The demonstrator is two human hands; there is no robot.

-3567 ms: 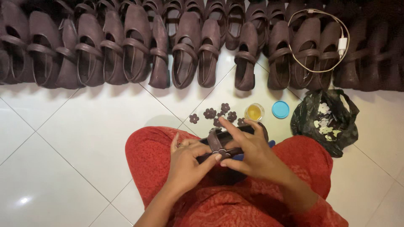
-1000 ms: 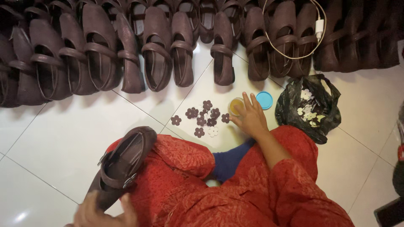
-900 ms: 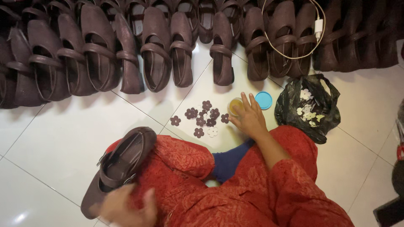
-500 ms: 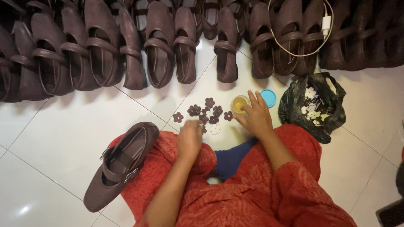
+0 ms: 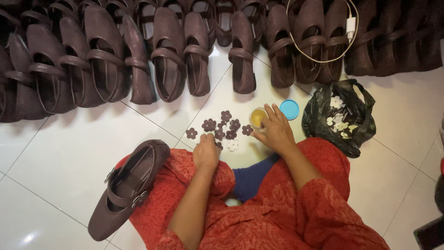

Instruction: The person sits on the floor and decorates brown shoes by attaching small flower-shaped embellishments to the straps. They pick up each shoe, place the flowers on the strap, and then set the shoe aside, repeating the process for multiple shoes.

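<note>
My left hand (image 5: 206, 153) reaches down to a cluster of several small brown flower-shaped pieces (image 5: 221, 127) on the white tile floor, its fingertips touching the nearest ones. A white flower piece (image 5: 232, 145) lies beside it. My right hand (image 5: 275, 131) rests at a small open jar of yellow glue (image 5: 256, 116), fingers spread around it; the jar's blue lid (image 5: 290, 109) lies just right. A dark brown strapped shoe (image 5: 128, 185) leans against my left knee, untouched. I sit in red clothing.
A long row of matching brown shoes (image 5: 166, 55) lines the far side. A white cable with a plug (image 5: 350, 23) lies over some. A black plastic bag (image 5: 340, 115) holding white flower pieces sits to the right.
My left hand let go of the brown shoe, which now rests by my knee, and moved forward to the flower pieces. My right hand stayed at the glue jar.
</note>
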